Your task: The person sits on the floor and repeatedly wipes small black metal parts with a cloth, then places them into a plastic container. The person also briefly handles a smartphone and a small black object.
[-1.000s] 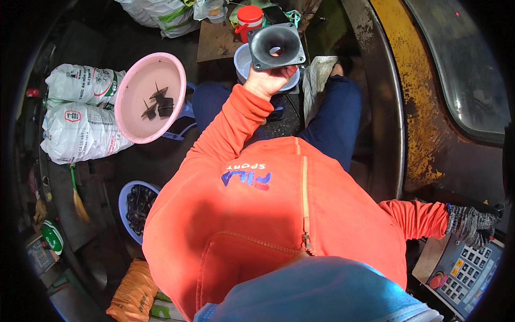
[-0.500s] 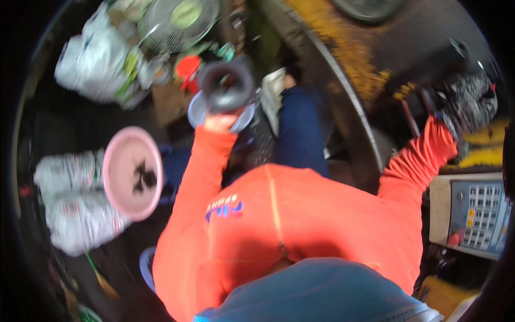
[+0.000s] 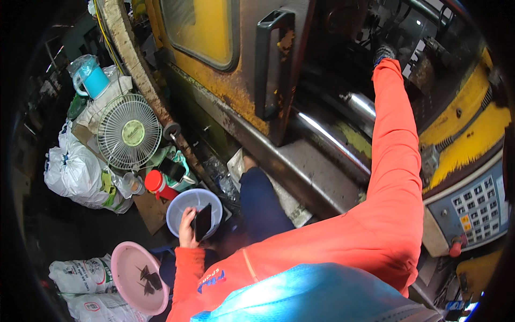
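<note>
My left hand [image 3: 187,229], bare, is closed round a dark, round, hollow part [image 3: 203,222], now seen nearly edge-on as a black shape. It is held over a pale blue-violet basin [image 3: 179,204]. My right arm stretches far into the opening of a yellow machine. At its end is my right hand [image 3: 385,52] in a grey knitted glove, among dark metal parts. Its fingers are too small and shadowed to read. To the left of that arm stands the machine's sliding door with a black handle [image 3: 263,70].
A pink basin [image 3: 122,268] with dark scraps stands at lower left, beside white sacks [image 3: 80,276]. Further up are a fan [image 3: 145,115], a red-lidded jug [image 3: 155,182] and stuffed plastic bags [image 3: 75,172]. A button panel [image 3: 472,209] is at right. Shiny metal bars [image 3: 332,140] cross the opening.
My right hand has gone from beside the door handle deep into the machine, whose inside now shows. The view has swung. My left hand still holds the dark part, now turned edge-on.
</note>
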A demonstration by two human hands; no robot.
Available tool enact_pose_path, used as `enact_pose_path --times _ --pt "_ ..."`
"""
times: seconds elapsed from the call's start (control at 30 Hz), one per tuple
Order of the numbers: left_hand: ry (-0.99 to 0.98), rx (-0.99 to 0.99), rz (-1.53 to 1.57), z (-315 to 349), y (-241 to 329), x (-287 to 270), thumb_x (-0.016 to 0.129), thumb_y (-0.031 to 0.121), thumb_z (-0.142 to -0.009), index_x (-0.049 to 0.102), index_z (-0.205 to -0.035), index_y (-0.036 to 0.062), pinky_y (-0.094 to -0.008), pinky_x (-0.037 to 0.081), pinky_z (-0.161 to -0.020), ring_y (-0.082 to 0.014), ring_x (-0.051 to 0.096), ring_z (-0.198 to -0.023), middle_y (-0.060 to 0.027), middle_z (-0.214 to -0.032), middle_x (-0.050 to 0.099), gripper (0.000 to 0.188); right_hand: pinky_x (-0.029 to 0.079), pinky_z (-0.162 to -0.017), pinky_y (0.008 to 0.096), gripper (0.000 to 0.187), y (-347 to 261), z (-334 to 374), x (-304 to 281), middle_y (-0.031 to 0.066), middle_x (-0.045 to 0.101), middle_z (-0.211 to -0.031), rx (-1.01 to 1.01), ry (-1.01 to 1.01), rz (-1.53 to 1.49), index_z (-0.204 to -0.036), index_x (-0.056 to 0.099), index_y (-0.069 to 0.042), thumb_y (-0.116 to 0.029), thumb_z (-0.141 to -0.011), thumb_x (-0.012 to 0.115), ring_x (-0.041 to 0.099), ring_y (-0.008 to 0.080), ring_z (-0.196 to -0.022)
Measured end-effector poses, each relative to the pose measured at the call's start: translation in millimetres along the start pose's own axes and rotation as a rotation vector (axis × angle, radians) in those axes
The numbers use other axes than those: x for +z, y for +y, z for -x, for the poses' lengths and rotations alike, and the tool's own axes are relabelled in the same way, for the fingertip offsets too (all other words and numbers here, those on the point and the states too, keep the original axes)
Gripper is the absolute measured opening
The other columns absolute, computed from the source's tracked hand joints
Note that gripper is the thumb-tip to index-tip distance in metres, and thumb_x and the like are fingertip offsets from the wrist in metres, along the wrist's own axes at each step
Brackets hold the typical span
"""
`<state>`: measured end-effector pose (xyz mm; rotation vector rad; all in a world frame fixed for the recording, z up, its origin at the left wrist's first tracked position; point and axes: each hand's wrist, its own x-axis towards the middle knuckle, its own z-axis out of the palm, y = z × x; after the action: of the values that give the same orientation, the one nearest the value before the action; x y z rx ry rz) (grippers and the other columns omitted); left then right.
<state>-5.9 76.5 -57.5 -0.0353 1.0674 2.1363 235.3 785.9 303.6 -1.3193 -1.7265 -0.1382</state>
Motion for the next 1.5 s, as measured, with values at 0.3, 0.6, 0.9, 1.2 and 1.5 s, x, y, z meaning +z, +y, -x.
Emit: enact_pose_path --times 0.3,0.6,0.9,1.2,1.5 --pt "0.2 -0.068 -0.215 8.6 -23.4 -1.5 0.061 0.004 -0.083 0.055 -0.091 0.0077 -0.0273 0.051 -0.071 -0.0163 0.063 -0.076 -0.0051 -0.084 0.061 0.011 0.045 -0.087 0.0448 0.059 11.6 -66.0 60.8 0.0217 0.059 -0.116 -0.039 0.06 -0.327 -0.122 0.057 -0.012 -0.056 -0.088 0.035 0.055 0.0372 -0.109" --pt "0.084 -0.181 -0.411 -5.3 -36.1 16.5 0.064 -0.005 -0.078 0.057 -0.089 0.0034 -0.0307 0.052 -0.072 -0.0203 0.065 -0.08 -0.0098 -0.085 0.063 0.015 0.043 -0.093 0.0444 0.054 4.9 -82.8 52.7 0.0203 0.056 -0.122 0.039 0.051 0.048 -0.122 0.056 -0.008 -0.047 -0.086 0.045 0.053 0.0357 -0.114" --pt "-0.006 0.013 -0.492 -11.8 -21.5 28.3 0.067 -0.003 -0.076 0.06 -0.083 0.0003 -0.0313 0.05 -0.081 -0.0195 0.063 -0.085 -0.0086 -0.095 0.062 0.011 0.048 -0.071 0.0377 0.053 36.9 -90.4 10.2 0.0121 0.068 -0.09 -0.36 0.309 -1.028 -0.102 0.066 -0.001 -0.049 -0.082 0.056 0.064 0.0251 -0.081" --pt "-0.545 0.421 -0.711 14.2 43.9 152.5 0.063 0.01 -0.083 0.063 -0.081 -0.0017 -0.0289 0.046 -0.078 -0.0149 0.059 -0.084 -0.0064 -0.085 0.063 0.012 0.052 -0.072 0.0323 0.029 -152.2 160.8 -165.2 0.0086 0.066 -0.093 -0.343 0.195 -0.904 -0.107 0.063 -0.002 -0.018 -0.083 0.067 0.065 0.022 -0.084" --pt "-0.267 0.207 -0.208 73.4 58.6 154.2 0.054 0.036 -0.094 0.063 -0.094 0.0008 -0.0229 0.049 -0.068 -0.0088 0.06 -0.074 -0.0014 -0.077 0.061 0.037 0.048 -0.048 0.0342 0.013 -241.1 393.0 -152.7 0.0054 0.063 -0.083 -1.895 -0.183 -0.223 -0.092 0.06 -0.009 -0.017 -0.084 0.055 0.063 0.0214 -0.063"
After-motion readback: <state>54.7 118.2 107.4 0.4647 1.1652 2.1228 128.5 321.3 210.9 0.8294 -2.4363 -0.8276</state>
